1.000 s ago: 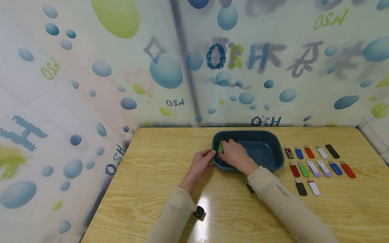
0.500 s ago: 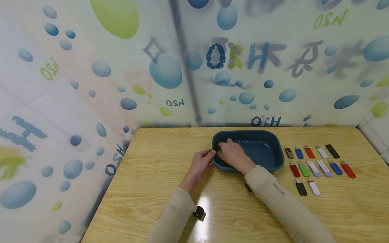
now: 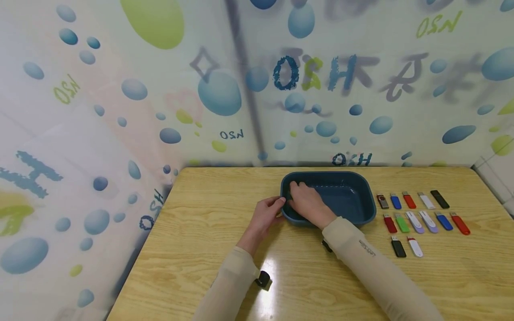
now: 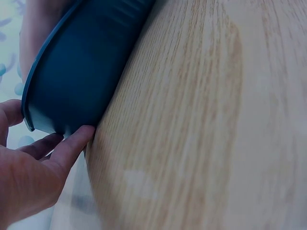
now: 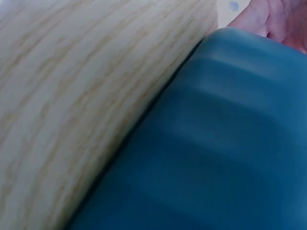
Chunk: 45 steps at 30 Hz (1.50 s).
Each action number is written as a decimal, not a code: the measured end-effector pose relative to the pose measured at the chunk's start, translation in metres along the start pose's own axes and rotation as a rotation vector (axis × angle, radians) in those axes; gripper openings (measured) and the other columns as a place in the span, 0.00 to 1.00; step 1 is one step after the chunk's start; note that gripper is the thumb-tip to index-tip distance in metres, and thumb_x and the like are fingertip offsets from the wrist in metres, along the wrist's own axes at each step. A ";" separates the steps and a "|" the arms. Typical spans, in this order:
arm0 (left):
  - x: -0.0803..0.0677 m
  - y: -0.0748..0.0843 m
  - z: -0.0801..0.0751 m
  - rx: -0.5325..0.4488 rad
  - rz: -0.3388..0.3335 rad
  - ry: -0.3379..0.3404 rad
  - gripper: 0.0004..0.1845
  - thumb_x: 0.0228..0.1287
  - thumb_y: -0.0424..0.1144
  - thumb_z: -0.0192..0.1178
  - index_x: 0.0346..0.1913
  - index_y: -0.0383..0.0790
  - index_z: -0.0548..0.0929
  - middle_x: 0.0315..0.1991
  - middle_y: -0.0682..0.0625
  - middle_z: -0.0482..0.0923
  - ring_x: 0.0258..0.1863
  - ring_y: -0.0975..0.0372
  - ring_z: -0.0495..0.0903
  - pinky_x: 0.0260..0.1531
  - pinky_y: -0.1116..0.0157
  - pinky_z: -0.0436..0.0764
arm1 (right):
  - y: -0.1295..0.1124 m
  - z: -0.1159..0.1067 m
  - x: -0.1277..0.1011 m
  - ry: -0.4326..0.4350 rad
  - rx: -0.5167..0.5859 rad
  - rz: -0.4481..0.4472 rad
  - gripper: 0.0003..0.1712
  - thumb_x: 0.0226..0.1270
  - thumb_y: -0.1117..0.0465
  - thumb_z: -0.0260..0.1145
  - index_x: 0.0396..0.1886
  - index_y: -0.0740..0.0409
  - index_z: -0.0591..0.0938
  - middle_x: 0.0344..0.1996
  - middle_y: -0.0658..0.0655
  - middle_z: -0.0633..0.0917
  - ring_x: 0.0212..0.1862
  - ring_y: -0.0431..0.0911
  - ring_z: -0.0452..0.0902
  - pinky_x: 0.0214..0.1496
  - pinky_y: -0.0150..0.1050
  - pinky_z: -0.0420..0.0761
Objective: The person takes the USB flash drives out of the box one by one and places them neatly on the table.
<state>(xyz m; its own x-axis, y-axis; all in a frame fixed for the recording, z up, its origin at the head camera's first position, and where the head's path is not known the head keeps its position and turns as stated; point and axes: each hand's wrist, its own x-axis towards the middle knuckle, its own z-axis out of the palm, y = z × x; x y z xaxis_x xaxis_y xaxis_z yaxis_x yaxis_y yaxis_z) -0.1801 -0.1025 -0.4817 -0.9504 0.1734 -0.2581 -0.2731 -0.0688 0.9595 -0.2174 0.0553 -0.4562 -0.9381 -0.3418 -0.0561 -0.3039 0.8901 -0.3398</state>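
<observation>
Behind tray [image 3: 363,196] — "H2O" curtain [image 3: 313,73], mirrored

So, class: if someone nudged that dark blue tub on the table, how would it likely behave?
The dark blue tub looks like thin moulded plastic, so probably light and fairly stiff. On the glossy table it would likely slide, not tip, being low and wide. The left hand touching its rim suggests it shifts easily.
</observation>
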 end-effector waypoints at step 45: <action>0.003 0.000 0.000 0.024 -0.024 0.033 0.27 0.78 0.45 0.58 0.70 0.28 0.75 0.66 0.36 0.76 0.62 0.49 0.79 0.56 0.56 0.84 | 0.018 -0.020 -0.015 0.059 0.143 0.109 0.15 0.72 0.60 0.67 0.49 0.68 0.81 0.39 0.61 0.80 0.36 0.53 0.75 0.35 0.46 0.78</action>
<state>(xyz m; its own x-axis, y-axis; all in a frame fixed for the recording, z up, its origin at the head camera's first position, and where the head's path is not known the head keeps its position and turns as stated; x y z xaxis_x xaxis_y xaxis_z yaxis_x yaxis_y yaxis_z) -0.1829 -0.1018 -0.4826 -0.9482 0.1417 -0.2844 -0.2927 -0.0412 0.9553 -0.2125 0.0828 -0.4428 -0.9736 -0.2236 -0.0457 -0.1774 0.8675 -0.4648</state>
